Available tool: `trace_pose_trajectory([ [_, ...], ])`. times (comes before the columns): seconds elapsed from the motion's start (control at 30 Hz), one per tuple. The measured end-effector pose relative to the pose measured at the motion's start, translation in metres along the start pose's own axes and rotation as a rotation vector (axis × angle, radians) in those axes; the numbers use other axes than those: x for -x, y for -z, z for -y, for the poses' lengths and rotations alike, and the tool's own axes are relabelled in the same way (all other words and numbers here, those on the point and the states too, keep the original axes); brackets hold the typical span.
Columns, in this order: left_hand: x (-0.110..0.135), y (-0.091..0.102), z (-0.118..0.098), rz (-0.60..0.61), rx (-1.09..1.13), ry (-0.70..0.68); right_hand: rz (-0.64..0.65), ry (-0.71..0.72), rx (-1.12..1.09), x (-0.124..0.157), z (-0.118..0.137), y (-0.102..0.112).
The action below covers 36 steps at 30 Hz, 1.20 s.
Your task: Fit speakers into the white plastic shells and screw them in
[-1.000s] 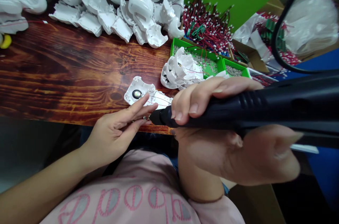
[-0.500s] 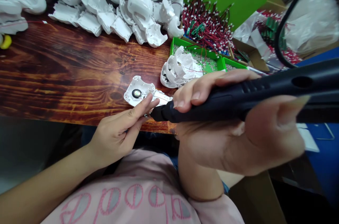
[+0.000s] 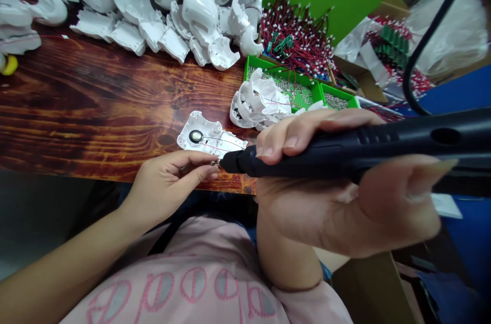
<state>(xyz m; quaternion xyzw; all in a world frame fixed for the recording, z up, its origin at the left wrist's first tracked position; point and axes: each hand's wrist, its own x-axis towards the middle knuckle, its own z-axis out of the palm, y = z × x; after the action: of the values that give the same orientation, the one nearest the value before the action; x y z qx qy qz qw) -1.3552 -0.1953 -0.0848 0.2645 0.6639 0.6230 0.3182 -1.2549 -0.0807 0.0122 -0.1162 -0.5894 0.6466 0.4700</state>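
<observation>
My right hand (image 3: 307, 206) is wrapped round a black electric screwdriver (image 3: 326, 153), held level with its tip pointing left. At that tip, my left hand (image 3: 161, 181) pinches a small metal screw (image 3: 214, 163) between thumb and fingertips. Just beyond lies a white plastic shell half (image 3: 202, 122) on the wooden table, inner side up. A round black speaker (image 3: 196, 136) sits in it, with a thin red and a dark wire running right. The screwdriver's nose hides part of the shell's right end.
Stacked white shells (image 3: 261, 96) stand behind the right hand. Green trays (image 3: 316, 91) hold many small metal screws. Behind them are red wire bundles (image 3: 299, 43). A large pile of white shells (image 3: 134, 2) fills the table's back. A black cord (image 3: 412, 68) hangs at right.
The left fingers have drawn back slightly from over the shell into a pinch at the screwdriver's tip, uncovering more of the shell and its wires. The right hand still grips the screwdriver.
</observation>
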Motion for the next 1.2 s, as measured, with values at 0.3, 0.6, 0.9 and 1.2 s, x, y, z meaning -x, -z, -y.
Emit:
trace_pose_trajectory([
  [0.3, 0.001, 0.001, 0.006, -0.069, -0.109, -0.084, -0.086, -0.139, -0.063, -0.001, -0.002, -0.004],
  [0.6, 0.001, 0.007, 0.011, -0.062, -0.330, -0.273, -0.071, -0.145, 0.006, -0.007, -0.001, -0.013],
  [0.9, -0.001, 0.004, 0.008, -0.034, -0.113, -0.117, -0.100, -0.138, -0.070, -0.006, -0.001, -0.006],
  [1.2, -0.004, 0.033, -0.024, -0.140, -0.161, -0.098, -0.124, -0.039, -0.127, -0.025, -0.011, -0.012],
])
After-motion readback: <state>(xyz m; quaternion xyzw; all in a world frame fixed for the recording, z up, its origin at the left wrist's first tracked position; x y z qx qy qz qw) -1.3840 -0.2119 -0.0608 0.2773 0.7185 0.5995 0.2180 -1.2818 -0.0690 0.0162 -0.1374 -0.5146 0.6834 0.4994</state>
